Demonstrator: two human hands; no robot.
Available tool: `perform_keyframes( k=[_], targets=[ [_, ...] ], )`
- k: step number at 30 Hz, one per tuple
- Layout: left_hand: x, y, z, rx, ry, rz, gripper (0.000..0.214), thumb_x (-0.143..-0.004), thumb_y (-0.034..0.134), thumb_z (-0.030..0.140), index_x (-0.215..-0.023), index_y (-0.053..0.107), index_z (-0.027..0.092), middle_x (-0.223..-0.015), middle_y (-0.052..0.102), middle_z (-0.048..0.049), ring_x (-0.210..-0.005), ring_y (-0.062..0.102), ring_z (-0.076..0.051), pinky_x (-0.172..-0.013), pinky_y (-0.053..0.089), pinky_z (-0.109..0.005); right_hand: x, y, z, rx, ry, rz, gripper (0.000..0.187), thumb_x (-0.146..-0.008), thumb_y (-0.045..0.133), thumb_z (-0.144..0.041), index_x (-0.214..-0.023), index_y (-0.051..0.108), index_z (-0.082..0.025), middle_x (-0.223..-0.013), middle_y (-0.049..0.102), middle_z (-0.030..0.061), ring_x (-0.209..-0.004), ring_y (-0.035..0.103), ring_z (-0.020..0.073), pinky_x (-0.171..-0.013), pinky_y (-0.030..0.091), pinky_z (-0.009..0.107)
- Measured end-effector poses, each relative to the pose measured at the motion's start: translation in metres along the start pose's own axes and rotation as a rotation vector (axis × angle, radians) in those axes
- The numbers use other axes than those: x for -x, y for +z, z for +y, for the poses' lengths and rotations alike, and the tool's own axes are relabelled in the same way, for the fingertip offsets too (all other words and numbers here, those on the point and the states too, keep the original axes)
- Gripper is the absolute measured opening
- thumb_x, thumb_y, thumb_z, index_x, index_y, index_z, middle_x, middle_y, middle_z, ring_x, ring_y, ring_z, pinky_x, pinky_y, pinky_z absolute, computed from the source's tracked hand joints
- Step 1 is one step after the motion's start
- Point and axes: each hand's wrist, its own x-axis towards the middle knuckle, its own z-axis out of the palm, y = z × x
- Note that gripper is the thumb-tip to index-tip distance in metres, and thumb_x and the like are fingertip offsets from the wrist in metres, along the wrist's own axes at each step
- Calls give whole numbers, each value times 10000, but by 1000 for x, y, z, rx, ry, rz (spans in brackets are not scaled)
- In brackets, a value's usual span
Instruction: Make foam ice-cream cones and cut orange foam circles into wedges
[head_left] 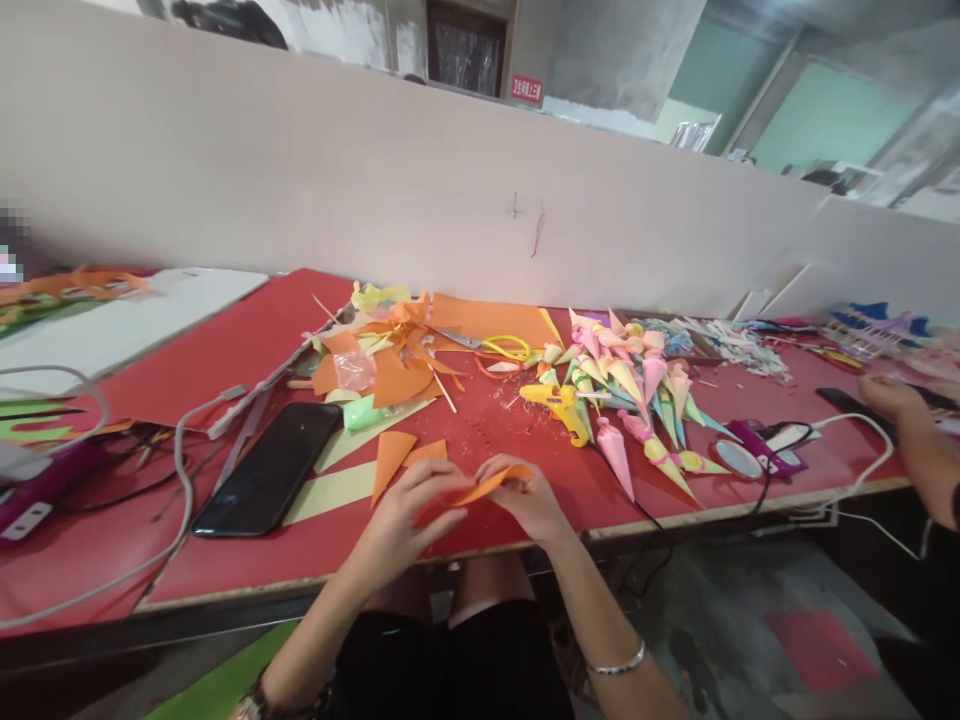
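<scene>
A piece of orange paper [491, 484], bent into a curve, is held just above the table's front edge. My right hand [531, 502] pinches its right end, with the fingertips partly hidden behind the paper. At the other end is my left hand [405, 515], fingers stretched out and thumb apart, close to the paper's left tip; whether it touches is unclear. Fan-shaped orange paper pieces [391, 462] lie on the table beyond my left hand. A yellow glue gun [559, 408] rests on its side past my right hand, beside a pile of pastel paper cones [616, 455].
A black phone [268, 470] lies left on the red table [480, 410]. Farther back are scissors [506, 348], orange scraps [401, 375] and a white partition [420, 190]. A power strip [776, 450] with cables sits right, near another person's hand [892, 395].
</scene>
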Motion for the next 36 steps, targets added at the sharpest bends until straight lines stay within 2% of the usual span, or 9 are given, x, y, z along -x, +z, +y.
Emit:
perform_keyframes(
  k=[3, 5, 7, 9, 12, 14, 20, 28, 36],
  targets=[
    [0, -1, -2, -207, 98, 108, 238, -876, 412, 222, -929, 639, 269, -816, 623, -39, -752, 591, -152, -674, 487, -272, 2, -7, -3, 177, -98, 12, 278, -724, 629, -288, -984, 587, -196, -981, 612, 55, -922, 587, 175, -806, 480, 300],
    [2, 0, -4, -379, 167, 152, 251, -877, 408, 193, -965, 633, 261, -805, 623, -41, -733, 579, -159, -663, 467, -282, 9, -14, -4, 338, -220, 173, 419, -732, 630, -276, -1127, 509, -208, -1125, 546, 87, -1056, 530, 198, -884, 453, 341],
    [6, 3, -5, -528, 222, 82, 254, -877, 403, 172, -955, 632, 250, -790, 624, -39, -705, 562, -161, -642, 449, -286, 21, -20, -5, 546, -347, 303, 380, -748, 627, -267, -1109, 521, -215, -1123, 524, 94, -1087, 495, 216, -919, 429, 379],
    [9, 8, -5, -634, 242, -46, 237, -869, 413, 148, -898, 636, 222, -774, 623, -42, -706, 550, -167, -635, 436, -291, 33, -24, -4, 733, -421, 250, 238, -786, 602, -245, -1021, 577, -224, -1005, 560, 74, -996, 526, 206, -878, 447, 371],
    [13, 16, -1, -707, 243, -182, 182, -840, 464, 118, -848, 630, 190, -780, 625, -46, -778, 548, -185, -681, 426, -305, 47, -25, 0, 876, -416, 13, 138, -839, 552, -213, -962, 613, -228, -889, 605, 52, -852, 558, 178, -770, 478, 319],
    [13, 19, 2, -710, 239, -218, 160, -829, 492, 123, -871, 629, 195, -783, 628, -37, -789, 548, -186, -700, 418, -309, 51, -24, 3, 910, -367, -55, 114, -847, 546, -214, -931, 623, -220, -881, 624, 51, -822, 564, 177, -737, 481, 309],
    [13, 19, 2, -644, 182, -295, 143, -830, 515, 173, -892, 641, 199, -768, 629, -26, -690, 562, -169, -649, 414, -304, 48, -27, 3, 870, -286, -109, 59, -821, 590, -244, -835, 638, -214, -915, 641, 52, -863, 580, 187, -766, 478, 321],
    [17, 23, -13, -310, 56, -201, 245, -890, 428, 256, -938, 665, 212, -808, 631, -39, -727, 578, -135, -635, 455, -237, 49, -28, -1, 792, -196, -77, 48, -823, 585, -218, -820, 632, -211, -937, 649, 44, -898, 584, 176, -809, 463, 314],
    [14, 19, -6, -304, 71, -206, 272, -888, 430, 290, -859, 693, 225, -764, 651, -28, -670, 574, -138, -609, 438, -257, 50, -27, 2, 832, -196, 14, 83, -828, 570, -215, -778, 636, -215, -915, 616, 40, -888, 567, 168, -800, 452, 297]
  ],
)
